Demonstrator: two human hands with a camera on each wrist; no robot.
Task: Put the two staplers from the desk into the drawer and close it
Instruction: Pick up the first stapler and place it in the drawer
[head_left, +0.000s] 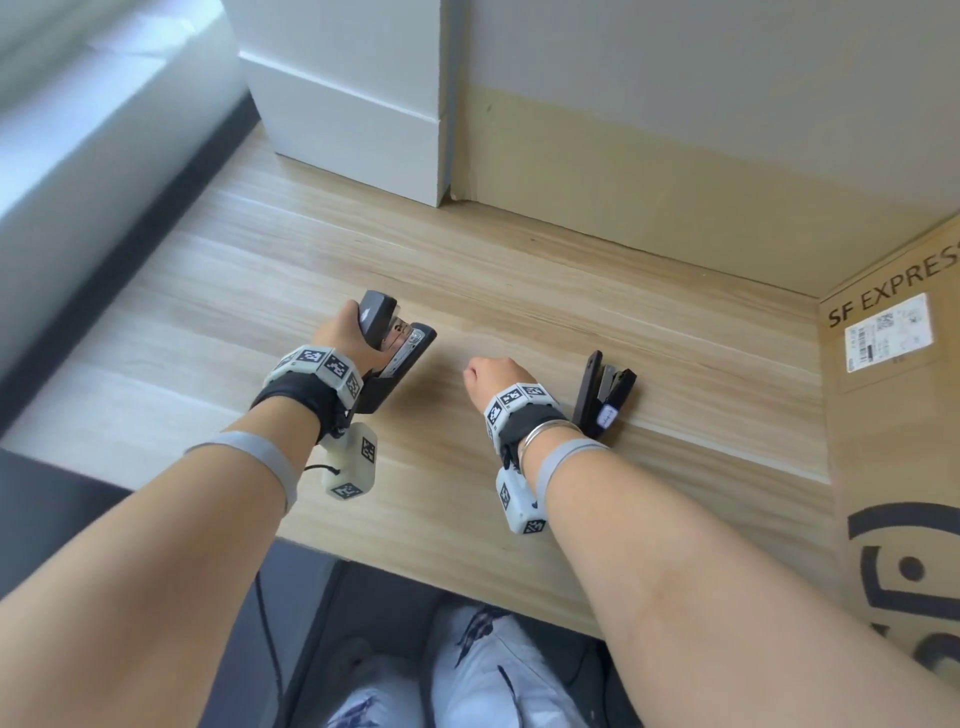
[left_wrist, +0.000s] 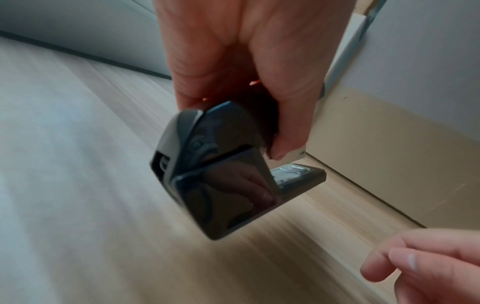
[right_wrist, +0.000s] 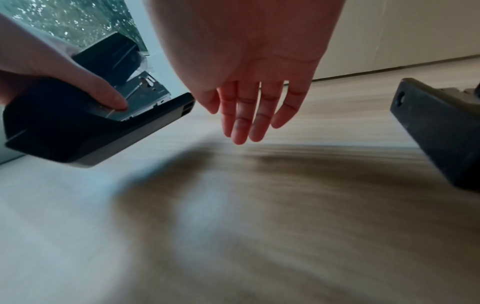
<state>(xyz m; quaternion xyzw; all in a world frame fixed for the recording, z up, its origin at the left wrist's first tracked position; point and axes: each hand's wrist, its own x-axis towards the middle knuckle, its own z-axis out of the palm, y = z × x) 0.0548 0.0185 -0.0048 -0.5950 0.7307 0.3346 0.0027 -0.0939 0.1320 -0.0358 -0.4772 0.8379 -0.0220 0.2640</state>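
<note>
Left of centre in the head view, the left hand (head_left: 340, 332) is gripping a large dark stapler (head_left: 397, 358), fingers and thumb curling round its top arm, and is holding it clear above the wooden desk (head_left: 519, 291). The stapler's arm is gaping away from its base, so the metal staple track is showing between them; in the left wrist view the same stapler (left_wrist: 221, 174) is hanging below the palm in mid-frame, and its glossy end is reflecting the fingers. Just right of centre in the head view, the right hand (head_left: 493, 376) is hovering above the desk, holding nothing; in the right wrist view its fingers (right_wrist: 246, 115) are hanging relaxed and nearly straight, close together, pointing down at the wood. The second stapler (head_left: 605, 397), smaller and black, is lying on the desk just to the right of that hand, apart from it. A cardboard box (head_left: 893, 415) printed SF EXPRESS is filling the right edge of the head view. No drawer is showing in any view.
</note>
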